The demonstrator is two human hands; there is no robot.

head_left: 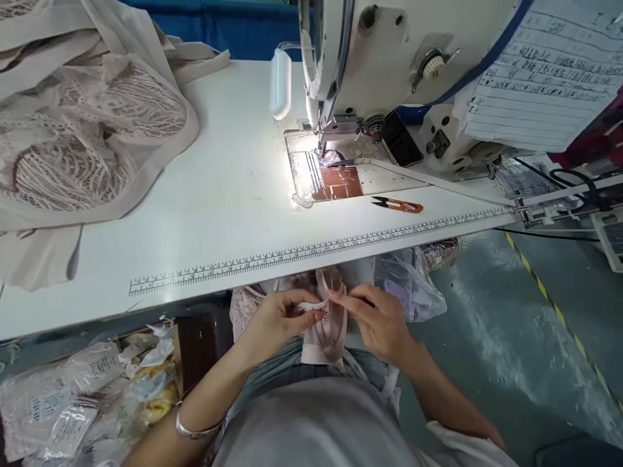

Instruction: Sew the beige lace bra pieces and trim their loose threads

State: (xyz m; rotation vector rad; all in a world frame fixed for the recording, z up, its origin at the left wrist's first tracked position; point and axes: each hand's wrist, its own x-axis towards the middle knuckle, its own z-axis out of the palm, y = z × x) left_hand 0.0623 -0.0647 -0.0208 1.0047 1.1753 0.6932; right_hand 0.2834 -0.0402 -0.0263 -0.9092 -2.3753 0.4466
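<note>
Both hands are down in my lap, below the front edge of the white sewing table point(195, 220). My left hand point(275, 321) pinches a narrow pale strap point(314, 305) between thumb and fingers. My right hand point(377, 321) is closed on the other end of the same strap, fingertips almost meeting the left ones. Under them lies a small pink lace garment piece point(326, 334) draped over my knees. The sewing machine point(389, 71) stands above on the table, its needle area lit, nothing under the presser foot.
A heap of beige lace garments point(82, 130) covers the table's left. Orange thread snips point(402, 206) lie right of the needle plate. A printed ruler strip point(302, 250) runs along the table edge. Plastic bags point(411, 282) hang below; packets fill a box point(87, 395) at lower left. A paper sheet point(545, 71) hangs on the machine.
</note>
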